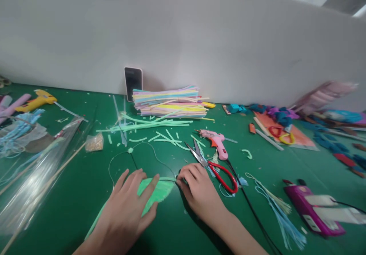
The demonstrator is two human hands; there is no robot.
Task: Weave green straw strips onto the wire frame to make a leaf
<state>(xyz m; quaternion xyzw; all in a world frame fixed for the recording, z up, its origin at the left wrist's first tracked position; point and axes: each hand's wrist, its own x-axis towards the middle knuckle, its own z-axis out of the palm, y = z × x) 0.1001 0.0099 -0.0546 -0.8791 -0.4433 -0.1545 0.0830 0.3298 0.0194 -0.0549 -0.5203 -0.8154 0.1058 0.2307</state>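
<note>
A light green leaf-shaped piece [160, 189] lies on the green table, partly hidden under my left hand [127, 201]. The fingers of my left hand are spread over it. At its right tip, my right hand [194, 182] pinches the end with thumb and fingers. Thin wire [156, 152] loops up behind both hands, with a small green knot [130, 150] at its middle. Red-handled scissors [220, 175] lie with blades parted just right of my right hand. Behind them rests a pink glue gun [217, 142].
Bundled pastel pipe cleaners [171, 102] and a phone [133, 81] stand by the wall, with green strips [154, 123] in front. A yellow glue gun [40, 100] and plastic sleeves [42, 178] lie left; a purple power box [314, 209] and tassels [280, 213] lie right.
</note>
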